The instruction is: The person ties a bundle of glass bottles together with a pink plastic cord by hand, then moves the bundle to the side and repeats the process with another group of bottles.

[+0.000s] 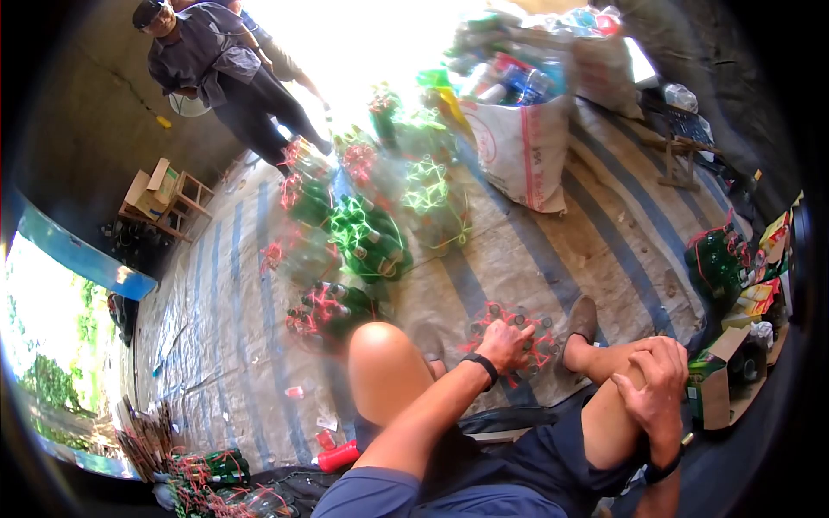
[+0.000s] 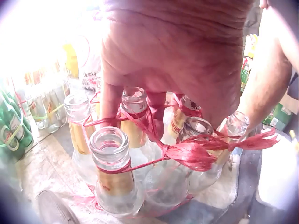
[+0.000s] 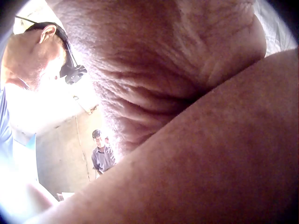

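Observation:
A bundle of clear glass bottles (image 2: 114, 184), tied at the necks with red plastic string (image 2: 189, 156), stands upright on the striped sheet between the feet. My left hand (image 1: 505, 347) (image 2: 173, 56) reaches down onto it from above, its fingers bent around a bottle neck and the string near the middle; the fingertips are partly hidden among the necks. A tuft of knotted string sticks out beside the hand. My right hand (image 1: 654, 387) (image 3: 163, 70) rests on the bent knee, thumb spread, holding nothing.
Tied bundles of green bottles (image 1: 367, 242) and clear ones stand ahead. Behind them are sacks (image 1: 522, 155) full of plastic bottles and a standing person (image 1: 220, 65). Cardboard boxes (image 1: 721, 375) lie at the right, a red bottle (image 1: 338, 456) near the left thigh.

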The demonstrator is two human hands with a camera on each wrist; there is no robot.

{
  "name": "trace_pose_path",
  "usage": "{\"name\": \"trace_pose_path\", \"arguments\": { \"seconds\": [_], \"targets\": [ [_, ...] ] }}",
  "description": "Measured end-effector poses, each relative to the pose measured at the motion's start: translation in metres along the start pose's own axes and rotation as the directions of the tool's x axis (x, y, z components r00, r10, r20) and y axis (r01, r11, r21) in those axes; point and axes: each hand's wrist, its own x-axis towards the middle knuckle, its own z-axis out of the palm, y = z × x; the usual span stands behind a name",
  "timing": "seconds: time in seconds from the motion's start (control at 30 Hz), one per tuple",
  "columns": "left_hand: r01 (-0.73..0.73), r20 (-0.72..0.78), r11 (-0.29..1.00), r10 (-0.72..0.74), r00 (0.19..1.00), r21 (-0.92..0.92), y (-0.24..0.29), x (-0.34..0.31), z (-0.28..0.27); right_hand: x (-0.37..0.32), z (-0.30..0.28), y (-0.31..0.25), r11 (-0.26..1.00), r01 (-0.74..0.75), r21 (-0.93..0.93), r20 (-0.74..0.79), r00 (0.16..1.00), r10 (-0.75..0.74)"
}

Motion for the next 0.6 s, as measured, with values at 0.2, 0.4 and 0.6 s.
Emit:
{"name": "trace_pose_path", "arguments": {
  "seconds": [0.2,0.4,0.6],
  "targets": [
    [-0.040,-0.005,0.999,0.040,0.999,0.033,-0.0011,-0.0023,-0.0042,-0.0003,-0.0002,0.0004,1.000,0.002,0.002,-0.004,1.000,-0.002],
    [-0.060,-0.027,0.997,0.061,0.998,0.046,-0.0041,-0.0002,-0.0022,-0.0011,0.0006,0.0013,1.000,-0.002,-0.001,-0.004,1.000,0.002],
    [-0.055,-0.002,0.998,0.055,0.999,0.028,-0.0043,-0.0003,-0.0050,0.0000,-0.0008,-0.0010,1.000,-0.014,0.000,0.005,1.000,0.014]
  ]
}}
